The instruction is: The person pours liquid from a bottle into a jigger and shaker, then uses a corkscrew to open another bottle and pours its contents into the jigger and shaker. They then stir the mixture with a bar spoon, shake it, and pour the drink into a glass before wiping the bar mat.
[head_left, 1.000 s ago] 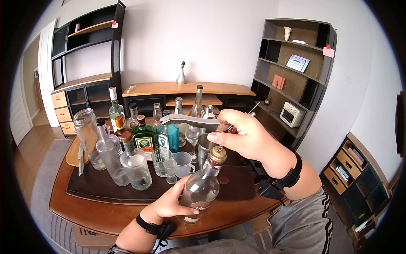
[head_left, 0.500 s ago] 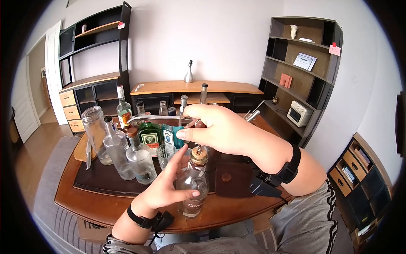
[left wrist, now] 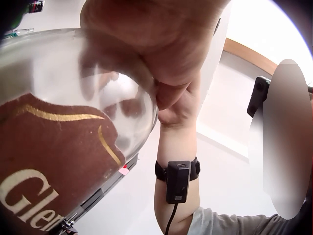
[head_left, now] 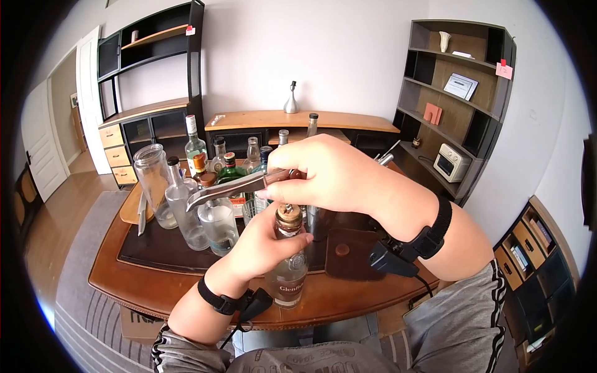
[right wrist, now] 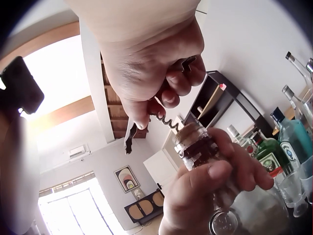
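Observation:
A clear glass bottle (head_left: 287, 283) with a brown "Glen" label stands upright at the table's front edge. My left hand (head_left: 258, 245) wraps its neck just below the top. In the right wrist view, a cork (right wrist: 189, 131) sits in the bottle mouth, and the coiled screw of a corkscrew (right wrist: 168, 121) enters it from above. My right hand (head_left: 329, 171) grips the corkscrew over the bottle, fingers curled around its body. The corkscrew's long curved arm (head_left: 227, 189) points left in the head view. The label (left wrist: 44, 142) fills much of the left wrist view.
Several bottles crowd the table's left and middle, including a tall glass jar (head_left: 153, 177) and a cork-topped clear bottle (head_left: 217, 227). A knife (head_left: 142, 214) lies at the left. A dark brown mat (head_left: 354, 264) with a round brown piece (head_left: 342, 249) lies right of the bottle.
My left hand has gone from the bottle's body, through a loosened hold, up to its neck. My right hand has turned the corkscrew, so its arm tilts down to the left. The head view has shifted.

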### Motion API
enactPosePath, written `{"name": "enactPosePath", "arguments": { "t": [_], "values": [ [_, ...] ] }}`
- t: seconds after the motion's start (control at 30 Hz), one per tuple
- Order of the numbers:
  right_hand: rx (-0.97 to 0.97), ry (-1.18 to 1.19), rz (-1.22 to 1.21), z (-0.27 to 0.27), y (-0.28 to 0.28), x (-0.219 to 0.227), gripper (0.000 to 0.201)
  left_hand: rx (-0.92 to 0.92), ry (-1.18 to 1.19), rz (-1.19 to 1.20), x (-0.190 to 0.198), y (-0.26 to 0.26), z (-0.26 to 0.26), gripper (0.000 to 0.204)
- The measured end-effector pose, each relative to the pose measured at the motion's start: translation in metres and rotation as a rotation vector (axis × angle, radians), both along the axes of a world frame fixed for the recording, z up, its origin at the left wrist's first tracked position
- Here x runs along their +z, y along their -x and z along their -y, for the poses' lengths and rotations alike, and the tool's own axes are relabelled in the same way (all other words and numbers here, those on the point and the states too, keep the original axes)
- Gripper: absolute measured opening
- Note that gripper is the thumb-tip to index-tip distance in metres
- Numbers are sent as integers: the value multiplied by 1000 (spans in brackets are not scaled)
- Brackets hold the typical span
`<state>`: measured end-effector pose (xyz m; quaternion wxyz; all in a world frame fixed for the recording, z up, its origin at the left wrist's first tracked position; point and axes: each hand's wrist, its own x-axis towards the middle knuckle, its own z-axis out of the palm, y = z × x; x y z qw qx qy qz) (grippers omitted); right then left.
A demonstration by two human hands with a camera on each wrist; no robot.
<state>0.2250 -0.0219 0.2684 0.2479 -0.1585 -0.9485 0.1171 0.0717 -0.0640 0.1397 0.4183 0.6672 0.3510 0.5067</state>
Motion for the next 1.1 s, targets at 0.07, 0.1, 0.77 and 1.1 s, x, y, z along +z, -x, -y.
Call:
{"name": "enactPosePath", "arguments": {
  "t": [0.07, 0.1, 0.77, 1.1],
  "values": [
    [-49, 65, 5, -1, -10, 5, 23, -11, 16, 16, -4, 8, -3, 29],
    [-78, 109, 9, 0, -15, 7, 23, -17, 23, 25, -5, 10, -4, 30],
    [-185, 351, -28, 5, 7, 6, 28, -9, 20, 44, -3, 5, -4, 31],
    [-14, -149, 175, 13, 9, 12, 27, -6, 8, -10, -4, 4, -7, 39]
  ]
}}
